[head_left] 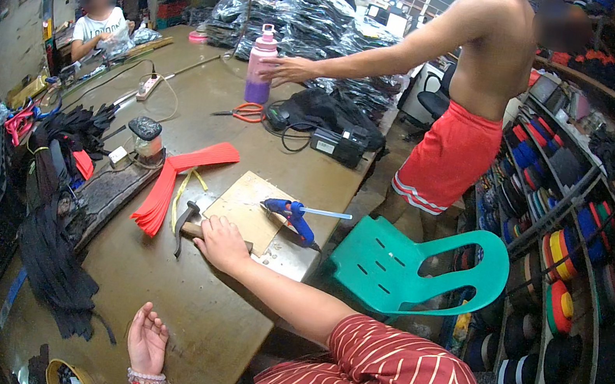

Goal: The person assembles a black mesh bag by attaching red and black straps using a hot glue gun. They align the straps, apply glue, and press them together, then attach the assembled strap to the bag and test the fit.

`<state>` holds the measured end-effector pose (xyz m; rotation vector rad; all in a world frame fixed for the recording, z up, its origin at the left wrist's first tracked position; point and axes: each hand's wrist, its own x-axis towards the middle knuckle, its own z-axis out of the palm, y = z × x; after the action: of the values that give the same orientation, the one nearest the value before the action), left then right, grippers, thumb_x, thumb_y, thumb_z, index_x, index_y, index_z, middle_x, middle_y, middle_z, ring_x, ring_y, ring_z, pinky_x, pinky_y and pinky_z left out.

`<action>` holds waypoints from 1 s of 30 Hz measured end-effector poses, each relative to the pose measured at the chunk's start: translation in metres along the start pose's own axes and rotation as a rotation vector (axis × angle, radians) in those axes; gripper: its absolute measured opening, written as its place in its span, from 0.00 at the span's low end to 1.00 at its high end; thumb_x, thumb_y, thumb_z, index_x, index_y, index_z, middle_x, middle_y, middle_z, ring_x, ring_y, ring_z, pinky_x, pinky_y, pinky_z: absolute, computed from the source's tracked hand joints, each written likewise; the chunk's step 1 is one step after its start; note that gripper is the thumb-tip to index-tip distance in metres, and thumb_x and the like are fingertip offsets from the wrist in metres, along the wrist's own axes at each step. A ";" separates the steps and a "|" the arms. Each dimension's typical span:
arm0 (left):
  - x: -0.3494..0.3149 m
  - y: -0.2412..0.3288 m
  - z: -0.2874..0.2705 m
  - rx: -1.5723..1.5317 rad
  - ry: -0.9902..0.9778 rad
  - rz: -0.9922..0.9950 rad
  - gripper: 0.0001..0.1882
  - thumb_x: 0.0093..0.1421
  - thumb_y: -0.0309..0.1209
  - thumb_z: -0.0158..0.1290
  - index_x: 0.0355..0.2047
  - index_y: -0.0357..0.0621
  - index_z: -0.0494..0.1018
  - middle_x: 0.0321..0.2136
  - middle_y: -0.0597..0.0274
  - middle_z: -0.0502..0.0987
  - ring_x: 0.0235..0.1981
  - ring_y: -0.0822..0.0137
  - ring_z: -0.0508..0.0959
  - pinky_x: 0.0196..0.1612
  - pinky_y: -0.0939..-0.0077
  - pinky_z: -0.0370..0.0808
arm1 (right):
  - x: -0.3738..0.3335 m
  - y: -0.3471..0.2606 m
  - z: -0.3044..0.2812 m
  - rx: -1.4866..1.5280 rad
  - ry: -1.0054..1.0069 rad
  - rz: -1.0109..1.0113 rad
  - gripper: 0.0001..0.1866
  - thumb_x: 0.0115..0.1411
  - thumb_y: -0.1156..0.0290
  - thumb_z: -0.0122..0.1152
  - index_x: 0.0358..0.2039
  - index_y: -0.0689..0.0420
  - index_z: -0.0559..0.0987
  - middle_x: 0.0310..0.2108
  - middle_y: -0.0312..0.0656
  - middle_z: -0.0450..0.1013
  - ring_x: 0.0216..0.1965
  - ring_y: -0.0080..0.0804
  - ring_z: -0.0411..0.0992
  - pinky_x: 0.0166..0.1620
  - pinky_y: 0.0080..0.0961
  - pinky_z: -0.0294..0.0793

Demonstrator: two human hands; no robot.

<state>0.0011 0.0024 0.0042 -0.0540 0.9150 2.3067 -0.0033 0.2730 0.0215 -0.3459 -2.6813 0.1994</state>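
My right hand (224,245) lies over the wooden handle of a hammer (183,226) on the table, its fingers curled around it. The hammer's dark head points away to the left. Palm upward, my left hand (148,337) rests nearer on the tabletop, with a beaded bracelet at the wrist. Its fingers are loosely bent, and it holds nothing. Just beyond my right hand is a tan square board (247,203). A blue glue gun (291,218) with a clear stick lies across the board's right side. Left of the board is a fanned stack of red strips (167,184), beside a thin yellow strip.
A green plastic chair (406,273) stands at the table's right edge. Beyond it, a person in red shorts (450,153) reaches toward a pink-purple bottle (260,67). Black strips (57,267) hang over the left side. Orange-handled scissors (246,112) and a black power adapter (339,146) lie farther off.
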 end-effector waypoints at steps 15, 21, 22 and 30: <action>-0.001 0.001 0.003 0.009 0.005 -0.007 0.13 0.64 0.35 0.45 0.44 0.42 0.69 0.31 0.70 0.74 0.31 0.76 0.74 0.34 0.81 0.74 | 0.000 0.001 0.002 -0.019 0.009 -0.014 0.20 0.53 0.55 0.58 0.34 0.59 0.71 0.33 0.44 0.66 0.39 0.38 0.66 0.39 0.32 0.67; -0.002 0.001 0.002 0.017 0.000 -0.001 0.13 0.64 0.34 0.45 0.45 0.42 0.69 0.31 0.69 0.74 0.31 0.76 0.74 0.35 0.80 0.74 | -0.001 0.002 0.002 -0.017 0.013 -0.024 0.20 0.54 0.55 0.57 0.35 0.60 0.70 0.35 0.45 0.66 0.40 0.39 0.66 0.40 0.34 0.68; -0.001 0.001 0.002 0.021 -0.006 0.002 0.13 0.64 0.34 0.44 0.45 0.42 0.69 0.31 0.69 0.74 0.31 0.75 0.74 0.35 0.79 0.74 | -0.001 0.001 0.003 -0.012 -0.004 -0.006 0.20 0.54 0.55 0.57 0.35 0.60 0.70 0.35 0.45 0.67 0.40 0.40 0.67 0.40 0.35 0.68; 0.001 -0.002 0.000 0.008 -0.072 0.005 0.14 0.64 0.33 0.44 0.45 0.38 0.68 0.33 0.63 0.74 0.34 0.70 0.75 0.38 0.74 0.75 | 0.005 0.007 -0.008 0.268 0.037 0.019 0.17 0.52 0.63 0.61 0.36 0.62 0.70 0.34 0.50 0.69 0.38 0.49 0.68 0.42 0.39 0.69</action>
<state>0.0015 0.0041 0.0032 0.0343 0.8891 2.2945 -0.0030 0.2821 0.0292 -0.2882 -2.5719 0.5462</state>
